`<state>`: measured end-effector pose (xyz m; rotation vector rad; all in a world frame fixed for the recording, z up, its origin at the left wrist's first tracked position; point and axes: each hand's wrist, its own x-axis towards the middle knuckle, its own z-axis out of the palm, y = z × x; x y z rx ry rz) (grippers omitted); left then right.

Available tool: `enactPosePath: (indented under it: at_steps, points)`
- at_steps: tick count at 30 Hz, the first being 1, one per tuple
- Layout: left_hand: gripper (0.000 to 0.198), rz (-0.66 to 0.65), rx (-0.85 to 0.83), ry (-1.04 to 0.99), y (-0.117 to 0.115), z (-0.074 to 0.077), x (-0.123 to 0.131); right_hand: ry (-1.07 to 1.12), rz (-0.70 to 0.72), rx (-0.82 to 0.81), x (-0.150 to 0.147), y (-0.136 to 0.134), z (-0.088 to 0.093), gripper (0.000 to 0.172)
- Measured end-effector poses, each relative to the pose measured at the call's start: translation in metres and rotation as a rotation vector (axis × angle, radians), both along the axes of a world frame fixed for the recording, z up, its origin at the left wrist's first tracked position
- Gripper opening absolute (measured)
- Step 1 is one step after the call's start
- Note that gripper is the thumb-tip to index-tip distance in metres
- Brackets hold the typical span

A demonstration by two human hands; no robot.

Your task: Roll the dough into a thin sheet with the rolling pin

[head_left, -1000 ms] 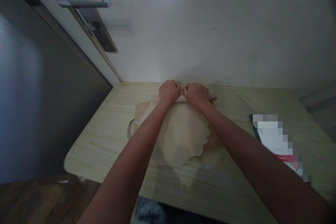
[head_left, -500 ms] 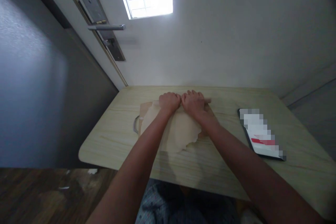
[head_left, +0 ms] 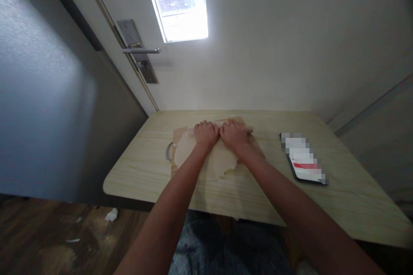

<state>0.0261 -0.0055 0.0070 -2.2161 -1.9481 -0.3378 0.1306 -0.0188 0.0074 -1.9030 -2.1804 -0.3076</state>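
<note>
My left hand (head_left: 206, 134) and my right hand (head_left: 234, 135) are side by side, thumbs close together, fingers wrapped over a wooden rolling pin (head_left: 249, 129). Short ends of the pin show past each hand. Beneath it lies a wide, thin sheet of pale dough (head_left: 214, 165) with an uneven, ragged near edge. The dough covers most of a wooden cutting board (head_left: 177, 136) and hangs past its near side. A curved metal handle (head_left: 168, 152) sticks out at the board's left. My forearms hide part of the dough.
The board rests on a light wood table (head_left: 138, 159). To the right lies a dark-edged phone or tablet (head_left: 303, 161), its screen blurred out. Behind the table stands a white door with a lever handle (head_left: 142, 50). White scraps (head_left: 111, 215) lie on the floor.
Both hands have drawn the rolling pin slightly towards me, and the board's far edge now shows behind them. The pin's left end has come into sight. The camera view has shifted.
</note>
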Motion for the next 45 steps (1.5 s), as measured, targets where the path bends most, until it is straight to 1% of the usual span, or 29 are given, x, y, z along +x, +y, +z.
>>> enactPosePath:
  at_steps: [4,9,14,20,24,27,34,39,42,45]
  points:
    - [0.043,-0.015,0.001,-0.016,0.005,-0.001,0.001,0.007,-0.024,-0.032,-0.002,0.005,0.000,0.040]
    - [0.045,0.002,0.013,-0.042,0.018,-0.004,0.002,0.058,-0.058,-0.035,-0.003,0.018,-0.002,0.039]
    - [0.046,0.032,-0.064,-0.077,0.034,-0.003,0.004,0.067,-0.047,-0.052,-0.002,0.035,-0.003,0.039]
    - [0.048,0.095,-0.141,-0.111,0.054,0.003,0.006,0.056,-0.113,-0.115,-0.005,0.055,0.000,0.041]
    - [0.046,0.115,-0.119,-0.118,0.064,0.004,0.006,0.064,-0.153,-0.157,-0.008,0.066,0.002,0.042]
    - [0.045,0.116,-0.100,-0.116,0.069,0.003,0.005,0.075,-0.169,-0.143,-0.008,0.071,0.001,0.042]
    - [0.044,0.120,-0.086,-0.091,0.069,0.002,0.005,0.081,-0.150,-0.173,-0.010,0.069,0.001,0.040]
    - [0.044,0.119,-0.110,-0.065,0.063,0.006,0.004,0.085,-0.101,-0.074,-0.009,0.062,0.001,0.040]
    - [0.044,0.096,-0.117,-0.042,0.056,0.008,0.004,0.062,-0.048,-0.061,-0.008,0.057,0.000,0.035]
    - [0.044,0.058,-0.112,-0.014,0.049,0.008,0.002,0.061,-0.058,-0.049,-0.008,0.050,0.001,0.035]
